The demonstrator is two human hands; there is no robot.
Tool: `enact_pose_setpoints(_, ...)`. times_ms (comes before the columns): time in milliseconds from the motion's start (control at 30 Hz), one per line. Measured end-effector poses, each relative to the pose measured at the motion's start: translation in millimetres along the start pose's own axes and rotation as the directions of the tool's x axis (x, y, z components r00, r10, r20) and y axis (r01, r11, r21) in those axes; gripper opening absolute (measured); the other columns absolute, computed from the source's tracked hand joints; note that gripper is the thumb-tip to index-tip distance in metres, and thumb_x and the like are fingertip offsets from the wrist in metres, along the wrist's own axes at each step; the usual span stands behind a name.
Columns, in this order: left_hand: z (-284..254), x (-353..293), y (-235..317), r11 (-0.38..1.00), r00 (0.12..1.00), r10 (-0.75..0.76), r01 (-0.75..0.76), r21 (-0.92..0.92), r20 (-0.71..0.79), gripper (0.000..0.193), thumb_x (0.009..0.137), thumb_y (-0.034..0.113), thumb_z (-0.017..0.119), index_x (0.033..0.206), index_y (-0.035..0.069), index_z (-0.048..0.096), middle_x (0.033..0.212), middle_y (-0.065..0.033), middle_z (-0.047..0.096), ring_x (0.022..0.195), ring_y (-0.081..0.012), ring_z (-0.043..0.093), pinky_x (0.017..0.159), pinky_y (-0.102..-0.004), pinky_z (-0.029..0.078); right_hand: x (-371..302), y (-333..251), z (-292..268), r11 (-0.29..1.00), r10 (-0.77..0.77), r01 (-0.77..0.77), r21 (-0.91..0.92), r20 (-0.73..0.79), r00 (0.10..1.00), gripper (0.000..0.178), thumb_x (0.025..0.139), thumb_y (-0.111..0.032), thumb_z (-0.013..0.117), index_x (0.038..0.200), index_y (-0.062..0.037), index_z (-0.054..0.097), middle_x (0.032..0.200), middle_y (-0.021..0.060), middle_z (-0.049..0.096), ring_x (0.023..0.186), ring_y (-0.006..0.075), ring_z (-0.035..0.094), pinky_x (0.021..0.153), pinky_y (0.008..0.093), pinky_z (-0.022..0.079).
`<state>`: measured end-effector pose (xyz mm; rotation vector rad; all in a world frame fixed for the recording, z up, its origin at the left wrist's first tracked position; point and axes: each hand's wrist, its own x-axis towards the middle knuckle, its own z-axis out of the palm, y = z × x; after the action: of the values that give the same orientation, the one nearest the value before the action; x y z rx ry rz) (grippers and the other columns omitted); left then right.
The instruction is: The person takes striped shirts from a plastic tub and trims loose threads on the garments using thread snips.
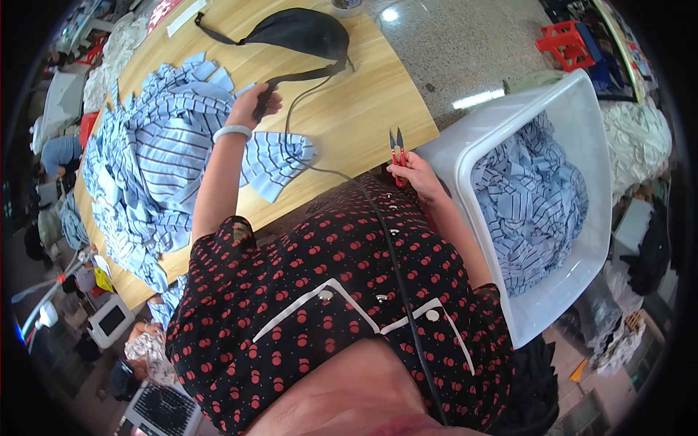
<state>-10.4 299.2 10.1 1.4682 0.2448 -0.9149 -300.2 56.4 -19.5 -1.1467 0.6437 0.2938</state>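
Black pouch (302, 33) lies on the wooden table (371, 102) at about twelve o'clock from the middle of your view, one black strap (218, 33) trailing off toward eleven and another, the near strap (309, 75), running back to you. Your left hand (247, 107), at eleven o'clock, is closed around that near strap, just beyond a pale wristband (233, 131). Your right hand (418, 174), at one o'clock, grips red-handled thread snips (402, 155), their dark blades parted and pointing to twelve. A small container (347, 6) is cut off by the top edge at twelve; any marking on it is too small to read, and so is any on the white strip (187, 18) at eleven. At three o'clock stands a whitish plastic bin (595, 131), holding a crumpled heap of blue striped pieces (527, 203) well below its rim. A larger pile of blue striped fabric (160, 145) covers the table at ten, with a gathered piece (275, 163) reaching past your left forearm. A thin dark cord (378, 211) crosses that piece and runs down your cherry-print shirt (291, 291) toward six.
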Motion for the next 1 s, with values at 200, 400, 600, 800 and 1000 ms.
enact_pose_setpoints(200, -76.4, 100.2, -73.1, -0.220, 0.829, 0.489, -0.185, 0.958, 0.272, 0.024, 0.076, 0.022, 0.048, 0.072, 0.000, 0.058, 0.073, -0.0175, 0.057, 0.072, -0.0300, 0.056, 0.061, -0.0367, 0.045, -17.8, 10.8, -12.8, 0.997, -0.037, 0.027, -0.071, -0.139, 0.990, 0.020, 0.069, -0.011, 0.061, 0.086, -0.0031, 0.053, 0.070, 0.0013, 0.052, 0.060, 0.0085, 0.049, 0.053, 0.0219, 0.040)
enact_pose_setpoints(400, -56.5, 97.8, -49.1, 0.043, 0.877, 0.476, 0.053, 0.998, -0.067, 0.034, 0.068, 0.020, 0.046, 0.093, -0.002, 0.055, 0.092, -0.0227, 0.056, 0.085, -0.0361, 0.054, 0.076, -0.0406, 0.042, -44.0, 58.7, -12.6, 0.988, -0.151, 0.152, -0.015, -0.225, 0.963, 0.028, 0.065, -0.013, 0.065, 0.087, -0.0005, 0.053, 0.075, 0.0051, 0.056, 0.072, 0.0109, 0.052, 0.064, 0.0247, 0.042)
enact_pose_setpoints(600, 37.5, 66.4, -47.5, -0.214, 0.694, 0.677, -0.134, 0.968, 0.246, 0.047, 0.071, 0.023, 0.052, 0.112, 0.001, 0.042, 0.107, -0.0222, 0.046, 0.104, -0.0349, 0.040, 0.088, -0.0409, 0.032, -69.6, 86.1, -16.6, 0.928, -0.302, 0.362, 0.084, -0.397, 0.867, 0.027, 0.062, -0.012, 0.064, 0.087, -0.0043, 0.056, 0.069, 0.0021, 0.055, 0.063, 0.0097, 0.050, 0.060, 0.0248, 0.041)
enact_pose_setpoints(800, 127.2, 50.2, -41.8, -0.184, 0.446, 0.676, -0.668, 0.720, 0.587, 0.040, 0.074, 0.007, 0.055, 0.111, 0.001, 0.043, 0.111, -0.0178, 0.043, 0.101, -0.0300, 0.040, 0.083, -0.0375, 0.037, -91.3, 53.3, -11.0, 0.868, -0.369, 0.474, 0.149, -0.445, 0.816, 0.018, 0.064, -0.006, 0.062, 0.080, -0.0027, 0.052, 0.071, 0.0003, 0.053, 0.066, 0.0069, 0.048, 0.064, 0.0208, 0.040)
enact_pose_setpoints(1000, 236.5, -29.5, -59.5, 0.155, 0.439, 0.551, -0.890, 0.429, 0.710, 0.033, 0.077, 0.003, 0.052, 0.109, 0.004, 0.045, 0.111, -0.0112, 0.044, 0.096, -0.0220, 0.046, 0.071, -0.0290, 0.043, -139.5, 14.7, -72.8, 0.833, -0.318, 0.539, 0.127, -0.687, 0.653, 0.017, 0.075, -0.011, 0.055, 0.089, -0.0017, 0.057, 0.067, 0.0029, 0.055, 0.055, 0.0088, 0.053, 0.052, 0.0207, 0.043)
